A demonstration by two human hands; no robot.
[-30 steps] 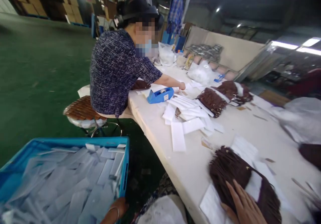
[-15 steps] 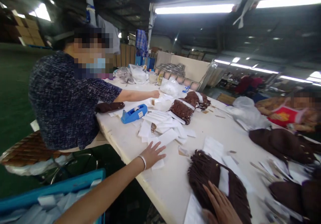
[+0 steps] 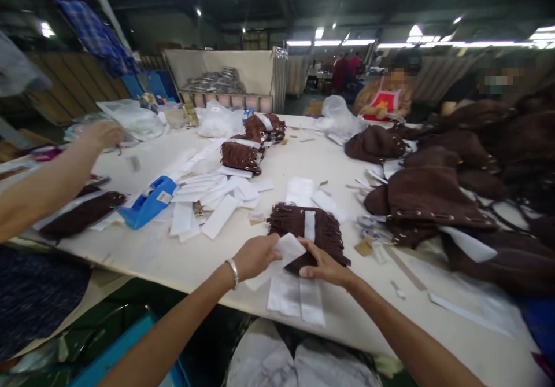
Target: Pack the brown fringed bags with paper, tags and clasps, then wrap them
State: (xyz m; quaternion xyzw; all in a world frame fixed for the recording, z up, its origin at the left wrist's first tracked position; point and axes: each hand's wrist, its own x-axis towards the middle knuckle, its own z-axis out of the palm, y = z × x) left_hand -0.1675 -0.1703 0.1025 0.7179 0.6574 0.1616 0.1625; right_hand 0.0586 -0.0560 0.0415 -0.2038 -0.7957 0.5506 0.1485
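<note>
My left hand (image 3: 256,257), with a light band at its wrist, pinches a small white paper strip (image 3: 289,249) at the near edge of a brown fringed bag (image 3: 329,225). That bag lies flat on the table, with a white band (image 3: 309,226) across its middle. Thumb and fingers of my right hand (image 3: 325,266) close on the bag's near edge, beside the strip. Under and in front of the bag lie white sheets (image 3: 290,297). To the left is a heap of white strips (image 3: 217,199).
A blue tape dispenser (image 3: 150,202) stands left on the white table (image 3: 303,161). Several brown bags (image 3: 433,196) pile up at right, and banded bags (image 3: 241,155) lie further back. A co-worker's arm (image 3: 52,173) reaches in from the left; another person (image 3: 385,100) sits across.
My view has swung right. My left hand has come from the strip heap to the fringed bag and now holds a white strip; my right hand now grips the bag's near edge.
</note>
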